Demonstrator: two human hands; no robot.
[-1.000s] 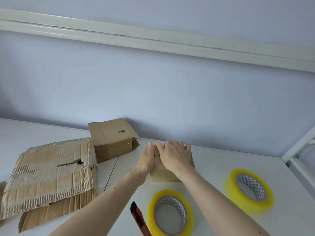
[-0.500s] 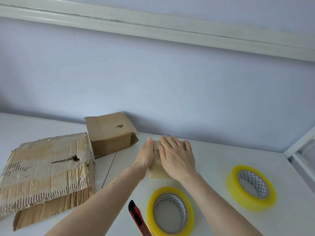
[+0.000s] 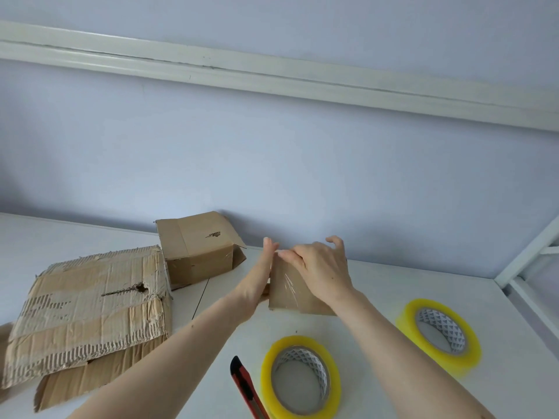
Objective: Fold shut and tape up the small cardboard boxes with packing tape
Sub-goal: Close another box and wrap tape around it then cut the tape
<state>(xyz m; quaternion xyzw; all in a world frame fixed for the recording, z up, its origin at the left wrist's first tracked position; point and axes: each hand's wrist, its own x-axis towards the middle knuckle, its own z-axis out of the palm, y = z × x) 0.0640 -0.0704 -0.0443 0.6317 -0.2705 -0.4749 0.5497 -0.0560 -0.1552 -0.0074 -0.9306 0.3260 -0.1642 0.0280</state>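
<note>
Since a second ago the right hand (image 3: 320, 272) has lifted off the flat press it made on the box (image 3: 290, 290): its fingers (image 3: 335, 241) are now raised and loosely curled over the far top edge, the thumb and forefinger seemingly touching the upper left corner, though whether they pinch anything there is too small to tell. The left hand (image 3: 260, 276) lies with straight fingers flat against the box's left side, steadying it. The box stands near the middle of the table (image 3: 393, 294), towards its back edge, and a glossy strip of clear tape already shines down its near face. That suggests the smoothing-down step of taping is finishing on this box. Next would come either a further strip or a turn of the box to seal another seam, which calls for the near tape roll (image 3: 301, 378) and the red knife (image 3: 246, 388), both by the front edge. A second roll (image 3: 438, 335) lies to the right; another box (image 3: 199, 247), flaps loose, waits by the back edge beside flattened cardboard (image 3: 87, 309).
</note>
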